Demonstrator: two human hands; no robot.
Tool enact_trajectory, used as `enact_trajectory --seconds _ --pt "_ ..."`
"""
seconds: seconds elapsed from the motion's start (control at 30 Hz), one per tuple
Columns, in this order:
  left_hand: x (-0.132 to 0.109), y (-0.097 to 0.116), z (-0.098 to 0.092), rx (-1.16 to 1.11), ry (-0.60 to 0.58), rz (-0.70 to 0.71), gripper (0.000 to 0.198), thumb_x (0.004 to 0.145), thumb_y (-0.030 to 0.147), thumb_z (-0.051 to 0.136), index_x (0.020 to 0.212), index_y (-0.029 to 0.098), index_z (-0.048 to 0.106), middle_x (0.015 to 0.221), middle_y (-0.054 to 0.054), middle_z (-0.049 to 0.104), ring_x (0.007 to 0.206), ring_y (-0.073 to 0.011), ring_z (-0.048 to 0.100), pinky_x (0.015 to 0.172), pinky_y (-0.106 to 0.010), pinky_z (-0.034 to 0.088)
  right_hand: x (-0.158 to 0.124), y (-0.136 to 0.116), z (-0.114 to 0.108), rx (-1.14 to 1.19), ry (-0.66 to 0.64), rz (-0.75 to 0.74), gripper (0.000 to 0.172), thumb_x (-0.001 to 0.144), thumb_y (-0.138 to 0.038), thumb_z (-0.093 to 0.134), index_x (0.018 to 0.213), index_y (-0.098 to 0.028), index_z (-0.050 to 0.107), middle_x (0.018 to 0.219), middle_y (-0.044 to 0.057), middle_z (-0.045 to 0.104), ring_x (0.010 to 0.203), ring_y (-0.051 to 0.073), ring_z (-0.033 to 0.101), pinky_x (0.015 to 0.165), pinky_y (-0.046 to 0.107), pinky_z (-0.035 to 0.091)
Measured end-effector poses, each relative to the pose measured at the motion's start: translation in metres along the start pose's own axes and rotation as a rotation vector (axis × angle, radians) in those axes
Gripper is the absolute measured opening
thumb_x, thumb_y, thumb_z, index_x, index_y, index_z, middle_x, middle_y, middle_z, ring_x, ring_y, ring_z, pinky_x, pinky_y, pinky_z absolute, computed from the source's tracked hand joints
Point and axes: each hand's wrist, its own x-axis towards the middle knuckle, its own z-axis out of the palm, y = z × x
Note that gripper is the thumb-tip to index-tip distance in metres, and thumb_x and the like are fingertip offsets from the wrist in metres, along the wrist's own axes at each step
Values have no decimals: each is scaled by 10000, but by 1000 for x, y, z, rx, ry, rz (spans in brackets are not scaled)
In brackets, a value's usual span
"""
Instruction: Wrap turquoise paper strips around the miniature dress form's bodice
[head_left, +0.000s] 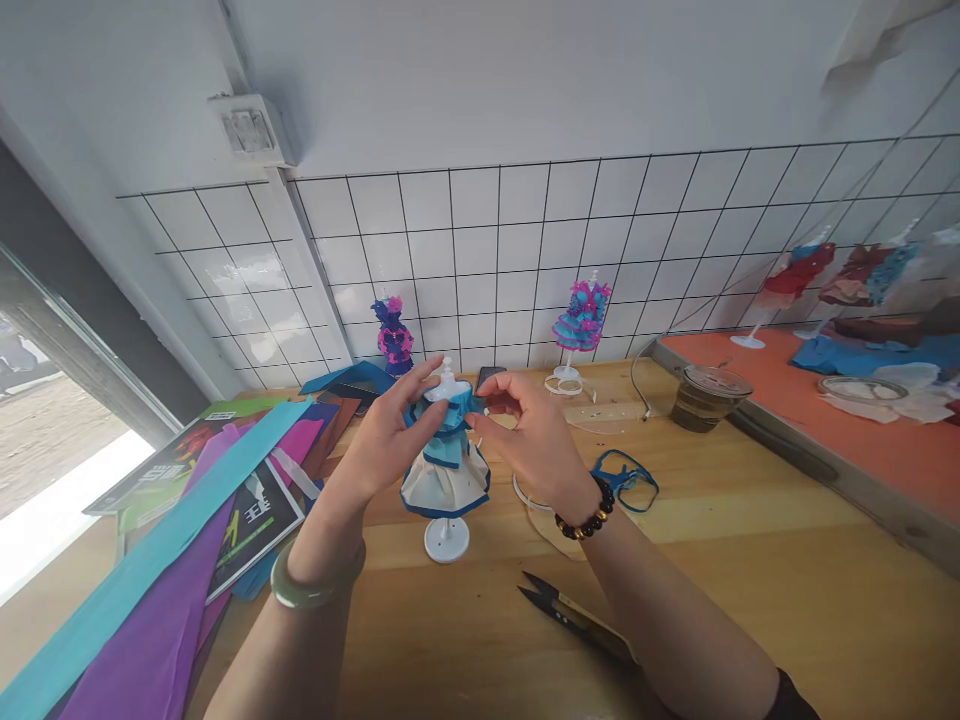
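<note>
A small doll dress (448, 475) in blue and cream hangs upright on a white mini dress form (447, 540) in front of me. My left hand (390, 430) is at the left side of its bodice, thumb on the front and the other fingers reaching around the shoulder. At the opposite shoulder, my right hand (536, 435) pinches the blue trim between thumb and fingertips. What lies behind the left fingers is hidden. Black thread snips (574, 620) rest on the wood below my right wrist.
Coloured fabric strips (172, 545) and magazines (259, 520) pile up at left. Blue ribbon (626, 480) and a lidded plastic bowl (709, 400) sit to the right. Two dressed forms, one purple (392, 335) and one turquoise-pink (583, 318), stand by the tiled wall. Another person's arm (896, 330) shows over the orange table (712, 350).
</note>
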Motion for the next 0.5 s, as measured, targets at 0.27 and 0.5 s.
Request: enact_trajectory --seconds 0.27,0.5 --pt "0 -4 0 143 20 67 495 861 382 564 1321 205 514 1336 -78 565 1249 -253 497 1016 -354 430 0 2 3 32 18 -31 118 789 -162 568 897 -207 555 913 34 645 826 157 624 773 329 524" --pt "-1 1 0 178 -33 67 519 865 431 555 1328 200 504 1330 -65 571 1221 -251 522 1001 -343 443 -2 -2 3 11 12 -25 129 801 -160 568 922 -204 569 950 39 643 857 161 622 786 334 522"
